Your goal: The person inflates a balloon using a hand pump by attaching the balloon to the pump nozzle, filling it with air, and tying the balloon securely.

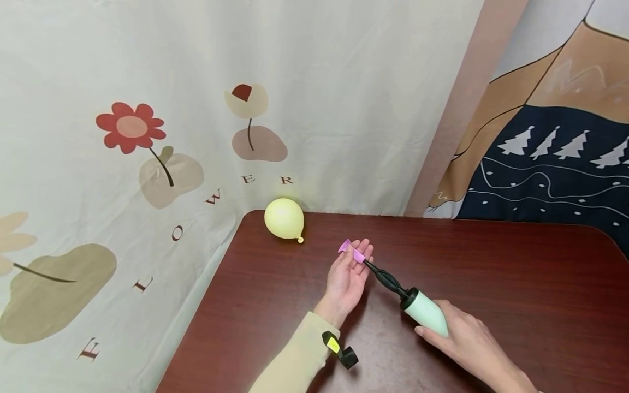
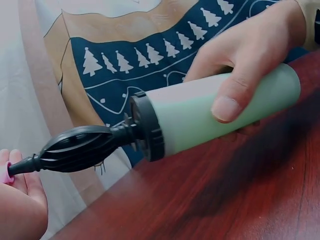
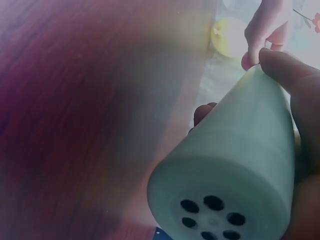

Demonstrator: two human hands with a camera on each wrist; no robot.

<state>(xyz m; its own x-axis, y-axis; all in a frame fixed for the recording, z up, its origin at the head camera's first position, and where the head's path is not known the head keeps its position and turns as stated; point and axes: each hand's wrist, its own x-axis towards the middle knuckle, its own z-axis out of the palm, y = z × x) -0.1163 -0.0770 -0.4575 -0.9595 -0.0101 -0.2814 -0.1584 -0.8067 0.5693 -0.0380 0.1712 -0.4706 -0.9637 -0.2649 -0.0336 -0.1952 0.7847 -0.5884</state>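
Note:
A mint-green hand pump (image 1: 426,312) with a black ribbed nozzle (image 2: 75,148) is gripped round its body by my right hand (image 1: 469,335). On the nozzle's tip sits a limp pink balloon (image 1: 357,255). My left hand (image 1: 346,281), palm up, pinches that balloon between thumb and fingers. Seen from the right wrist, the pump's end (image 3: 215,200) shows several dark round holes, and the right thumb (image 3: 287,70) lies along its side. At the table's far left rests an inflated yellow balloon (image 1: 284,218) with a tied neck, apart from both hands.
The dark red wooden table (image 1: 516,284) lies under both hands. Behind it hangs a pale curtain (image 1: 344,109) with flower prints and letters, and at the right a dark cloth (image 1: 555,169) with tree prints. A black strap device (image 1: 339,349) is on the left sleeve.

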